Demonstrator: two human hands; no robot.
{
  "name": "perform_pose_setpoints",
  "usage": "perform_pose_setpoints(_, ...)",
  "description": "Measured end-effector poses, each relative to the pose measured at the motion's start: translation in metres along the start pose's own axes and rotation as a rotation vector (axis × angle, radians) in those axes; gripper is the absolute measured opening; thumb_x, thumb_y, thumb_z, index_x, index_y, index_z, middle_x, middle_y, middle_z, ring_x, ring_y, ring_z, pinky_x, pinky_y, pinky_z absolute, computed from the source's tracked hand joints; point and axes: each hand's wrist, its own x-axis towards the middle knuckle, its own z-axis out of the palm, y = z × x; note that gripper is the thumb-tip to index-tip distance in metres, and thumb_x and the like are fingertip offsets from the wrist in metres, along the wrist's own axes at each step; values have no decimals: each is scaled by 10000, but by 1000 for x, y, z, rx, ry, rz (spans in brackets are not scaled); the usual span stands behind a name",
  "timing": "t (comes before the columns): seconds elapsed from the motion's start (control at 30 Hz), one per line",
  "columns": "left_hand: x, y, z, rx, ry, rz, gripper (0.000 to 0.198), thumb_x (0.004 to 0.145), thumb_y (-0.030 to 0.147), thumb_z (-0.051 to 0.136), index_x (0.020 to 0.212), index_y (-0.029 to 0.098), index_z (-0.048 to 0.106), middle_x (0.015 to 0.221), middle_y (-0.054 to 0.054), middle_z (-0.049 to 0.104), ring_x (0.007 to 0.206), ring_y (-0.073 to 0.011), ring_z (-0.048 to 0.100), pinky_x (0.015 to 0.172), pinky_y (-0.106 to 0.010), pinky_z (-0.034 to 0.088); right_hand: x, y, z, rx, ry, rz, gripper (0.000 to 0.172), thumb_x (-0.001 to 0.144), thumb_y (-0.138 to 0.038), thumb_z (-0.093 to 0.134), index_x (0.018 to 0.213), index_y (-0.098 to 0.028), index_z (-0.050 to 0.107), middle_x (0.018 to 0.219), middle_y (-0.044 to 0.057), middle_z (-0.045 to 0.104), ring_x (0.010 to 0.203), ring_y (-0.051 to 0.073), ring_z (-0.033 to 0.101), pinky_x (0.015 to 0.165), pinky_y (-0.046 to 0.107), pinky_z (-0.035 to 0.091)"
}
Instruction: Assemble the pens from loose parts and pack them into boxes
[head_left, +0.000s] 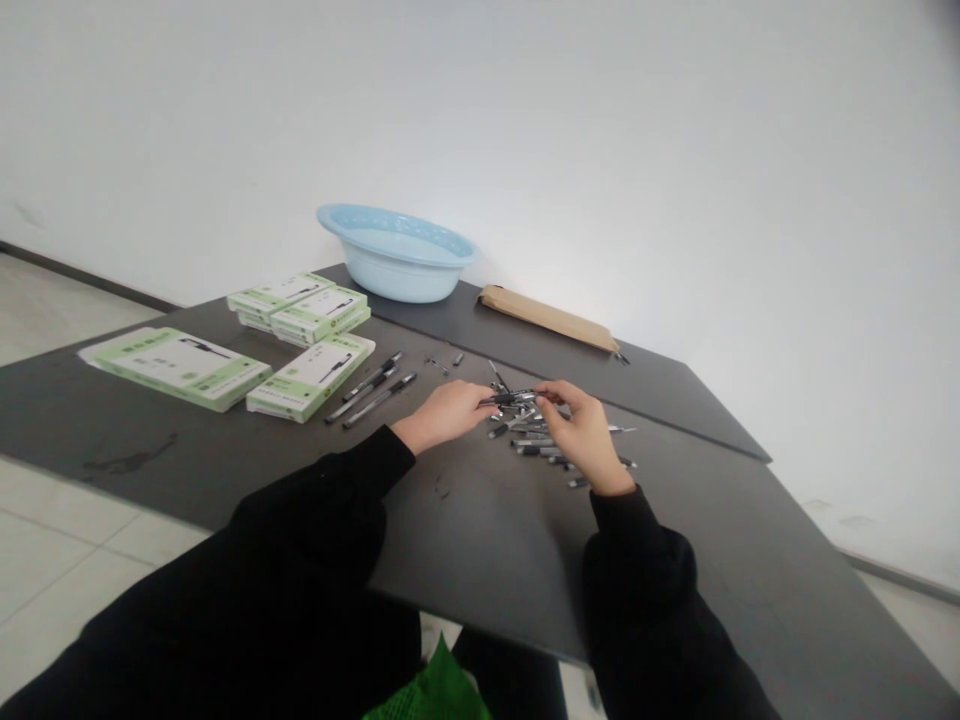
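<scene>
While fingers point(556, 390) hold a pen point(513, 398), boxes point(180, 370), lettering point(148, 348) illegibly small

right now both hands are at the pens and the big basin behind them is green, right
The basin is light blue, not green, as the head view shows. The left hand and right hand are both at the pens, and it does stand behind them.

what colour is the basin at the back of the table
Light blue; the basin shows best in the head view.
</scene>
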Motion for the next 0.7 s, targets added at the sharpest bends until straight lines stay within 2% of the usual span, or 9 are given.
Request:
perform_pose_setpoints(0.3,-2,1,-4,39,20,4,296,919,404,512,885,194,717,793,-68,727,739,-203,663,597,-243,382,0,6,0,247,-14,176,206,750,-307,688,887,-171,761,840,68,752,748,206,648,739,330,484)
perform_pose_setpoints(0.47,-2,-2,-3,74,9,32,286,917,388,508,900,198,721,807,-73,732,765,-211,672,611,-248,400,-1,8,2,223,-32,130,166,752,-264,673,860,-172,759,821,60,747,753,201,645,734,320,477)
perform_pose_setpoints(0.6,-2,-2,-1,87,-10,1,286,914,394,508,912,205,723,819,-75,735,782,-214,680,630,-251,424,-2,5,2,152,-37,101,155,763,-243,649,851,-171,754,841,63,753,779,207,665,756,320,491)
perform_pose_setpoints(0.7,-4,-2,0,134,-23,18,275,912,386,508,893,209,717,821,-78,735,802,-226,687,638,-261,438,-3,5,0,83,-87,70,157,776,-224,625,854,-179,753,859,63,758,812,216,682,778,323,497)
